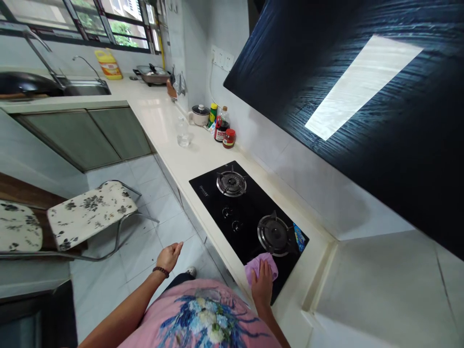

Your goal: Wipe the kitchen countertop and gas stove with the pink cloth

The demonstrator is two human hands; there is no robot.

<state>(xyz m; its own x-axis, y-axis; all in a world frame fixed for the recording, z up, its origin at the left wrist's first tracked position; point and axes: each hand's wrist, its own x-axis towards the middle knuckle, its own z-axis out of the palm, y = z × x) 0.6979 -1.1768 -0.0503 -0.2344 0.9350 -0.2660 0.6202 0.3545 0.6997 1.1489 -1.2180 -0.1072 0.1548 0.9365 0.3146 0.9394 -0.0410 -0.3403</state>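
A pink-purple cloth (253, 269) lies bunched on the near right corner of the black glass gas stove (250, 208). My right hand (263, 285) presses down on it, fingers curved over the fabric, close to the nearer burner (274, 234). Over the floor, left of the counter's front edge, hangs my left hand (169, 257), its fingers curled in with nothing showing in them. A dark beaded bracelet circles that wrist. Two control knobs (232, 220) sit between the nearer burner and the farther burner (231, 182). A blue label (299, 238) is at the stove's right edge.
Beyond the stove stand a red-lidded jar (229, 138), sauce bottles, a small pot (200, 116) and a clear bottle (183, 133). A dark range hood (282, 82) slopes overhead. A floral chair (92, 210) stands at left; a sink (85, 88) is farther back.
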